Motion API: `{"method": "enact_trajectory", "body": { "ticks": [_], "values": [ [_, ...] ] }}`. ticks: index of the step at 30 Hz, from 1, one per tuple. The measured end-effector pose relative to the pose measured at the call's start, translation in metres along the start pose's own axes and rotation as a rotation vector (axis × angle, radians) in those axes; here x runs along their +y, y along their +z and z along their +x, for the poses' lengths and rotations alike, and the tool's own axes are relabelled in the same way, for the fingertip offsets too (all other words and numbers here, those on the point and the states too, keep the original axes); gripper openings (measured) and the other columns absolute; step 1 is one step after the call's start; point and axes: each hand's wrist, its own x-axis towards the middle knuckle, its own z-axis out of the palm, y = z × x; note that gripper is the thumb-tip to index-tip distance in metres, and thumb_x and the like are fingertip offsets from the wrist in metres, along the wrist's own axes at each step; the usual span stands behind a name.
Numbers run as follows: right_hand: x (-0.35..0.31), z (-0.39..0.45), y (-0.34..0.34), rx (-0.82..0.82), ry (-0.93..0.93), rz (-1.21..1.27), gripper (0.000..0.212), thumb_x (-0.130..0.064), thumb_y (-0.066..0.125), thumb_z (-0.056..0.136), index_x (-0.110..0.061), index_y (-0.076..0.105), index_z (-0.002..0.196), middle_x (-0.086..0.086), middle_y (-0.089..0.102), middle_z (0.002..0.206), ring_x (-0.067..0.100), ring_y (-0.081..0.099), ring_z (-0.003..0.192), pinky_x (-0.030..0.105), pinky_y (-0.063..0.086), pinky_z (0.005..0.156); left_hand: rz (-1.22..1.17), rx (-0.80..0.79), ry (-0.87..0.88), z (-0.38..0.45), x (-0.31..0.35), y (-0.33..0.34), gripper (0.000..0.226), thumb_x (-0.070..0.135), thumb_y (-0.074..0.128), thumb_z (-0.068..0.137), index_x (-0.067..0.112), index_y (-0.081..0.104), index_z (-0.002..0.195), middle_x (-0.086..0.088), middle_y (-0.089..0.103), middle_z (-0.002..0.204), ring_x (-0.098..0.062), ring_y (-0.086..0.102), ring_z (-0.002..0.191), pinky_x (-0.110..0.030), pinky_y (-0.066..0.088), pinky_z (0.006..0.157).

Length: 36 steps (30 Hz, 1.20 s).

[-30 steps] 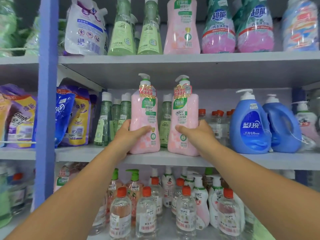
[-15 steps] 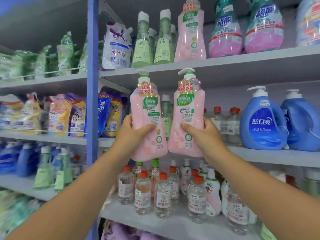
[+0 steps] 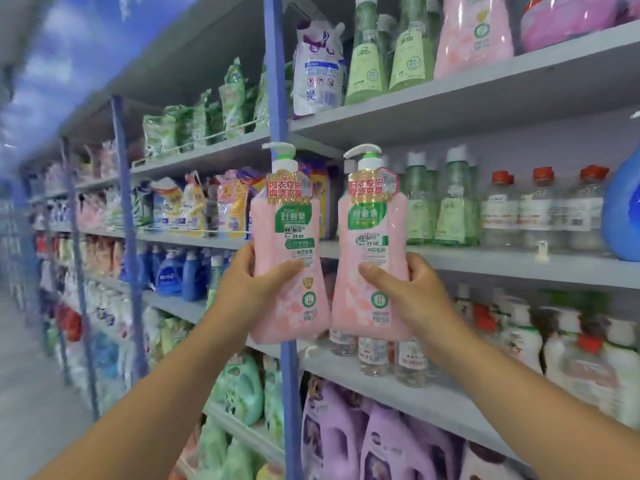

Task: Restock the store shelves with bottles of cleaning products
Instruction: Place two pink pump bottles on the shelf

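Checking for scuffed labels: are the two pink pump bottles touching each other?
Touching. In the head view the left pink pump bottle and right pink pump bottle meet at their lower edges.

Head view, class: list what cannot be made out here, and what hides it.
- Far aisle shelves, head view: motion blur smears the products.
- Blue jug: cut off by the right edge.
- Both pink bottles: backs face away; left hand and right hand cover their sides.
- Small label print: too small.
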Motion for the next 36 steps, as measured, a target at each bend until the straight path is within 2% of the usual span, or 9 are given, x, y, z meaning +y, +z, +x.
{"method": "enact_trajectory", "body": {
  "ticks": [9,13,17,21,23,27,30,34,36],
  "values": [
    [0.048,0.003,0.141,-0.038,-0.051,-0.039,0.039,-0.027,0.087,0.075,-0.029,0.065,0.107,-0.011,0.077,0.097,0.007,0.075,0.083,0.026,0.059,0.065,-0.038,0.004,-0.002,0.045,-0.067,-0.124,0.041,0.024,0.081,0.082,0.029,0.062,0.118,0.005,0.078,0.103,-0.021,0.078,0.085,-0.043,0.062,0.071],
    [0.085,0.010,0.209,-0.004,-0.028,-0.050,0.041,-0.024,0.089,0.073,-0.029,0.065,0.106,-0.009,0.077,0.099,0.009,0.075,0.085,0.027,0.060,0.066,-0.013,0.003,-0.031,0.084,-0.106,-0.182,0.041,0.027,0.082,0.082,0.031,0.061,0.116,0.006,0.077,0.105,-0.021,0.077,0.087,-0.049,0.062,0.076],
    [0.119,0.024,0.262,0.054,0.017,-0.034,0.039,-0.024,0.088,0.073,-0.031,0.066,0.104,-0.011,0.077,0.096,0.009,0.075,0.083,0.023,0.058,0.063,-0.011,-0.015,-0.070,0.122,-0.142,-0.223,0.039,0.027,0.083,0.081,0.031,0.061,0.113,0.004,0.077,0.104,-0.022,0.077,0.086,-0.049,0.063,0.075],
    [0.148,0.052,0.298,0.110,0.047,-0.023,0.038,-0.021,0.088,0.074,-0.029,0.067,0.104,-0.014,0.077,0.095,0.007,0.075,0.083,0.021,0.057,0.063,-0.010,-0.018,-0.097,0.157,-0.176,-0.241,0.038,0.024,0.083,0.080,0.027,0.061,0.111,0.004,0.077,0.099,-0.019,0.077,0.080,-0.038,0.062,0.064],
    [0.162,0.070,0.309,0.128,0.059,-0.013,0.039,-0.022,0.088,0.074,-0.029,0.067,0.106,-0.013,0.077,0.096,0.006,0.075,0.083,0.025,0.059,0.066,-0.006,-0.025,-0.096,0.173,-0.192,-0.245,0.037,0.022,0.083,0.081,0.026,0.061,0.110,0.004,0.077,0.098,-0.016,0.077,0.078,-0.033,0.060,0.061],
    [0.191,0.103,0.324,0.139,0.075,-0.016,0.060,-0.037,0.090,0.067,-0.025,0.064,0.119,-0.009,0.076,0.105,0.009,0.075,0.089,0.037,0.063,0.078,0.035,-0.022,-0.105,0.200,-0.225,-0.245,0.040,0.026,0.085,0.079,0.029,0.060,0.110,0.010,0.077,0.096,-0.014,0.077,0.078,-0.037,0.062,0.065],
    [0.211,0.126,0.331,0.151,0.069,0.004,0.043,-0.024,0.088,0.074,-0.026,0.066,0.110,-0.009,0.078,0.099,0.009,0.075,0.085,0.031,0.062,0.070,0.055,-0.016,-0.127,0.220,-0.249,-0.244,0.042,0.027,0.085,0.078,0.030,0.060,0.111,0.007,0.077,0.098,-0.014,0.077,0.079,-0.040,0.063,0.067],
    [0.238,0.149,0.337,0.215,0.078,0.013,0.047,-0.024,0.087,0.076,-0.026,0.063,0.116,-0.010,0.077,0.103,0.006,0.075,0.086,0.027,0.061,0.069,0.041,-0.058,-0.153,0.248,-0.275,-0.242,0.040,0.024,0.083,0.080,0.029,0.059,0.112,0.004,0.076,0.102,-0.014,0.077,0.079,-0.036,0.063,0.064],
    [0.251,0.160,0.340,0.248,0.091,0.007,0.043,-0.023,0.087,0.076,-0.028,0.064,0.112,-0.010,0.076,0.101,0.004,0.074,0.084,0.022,0.059,0.064,0.023,-0.086,-0.168,0.264,-0.291,-0.241,0.040,0.022,0.083,0.080,0.029,0.060,0.111,0.004,0.077,0.102,-0.016,0.078,0.079,-0.037,0.063,0.064]
  ]
}}
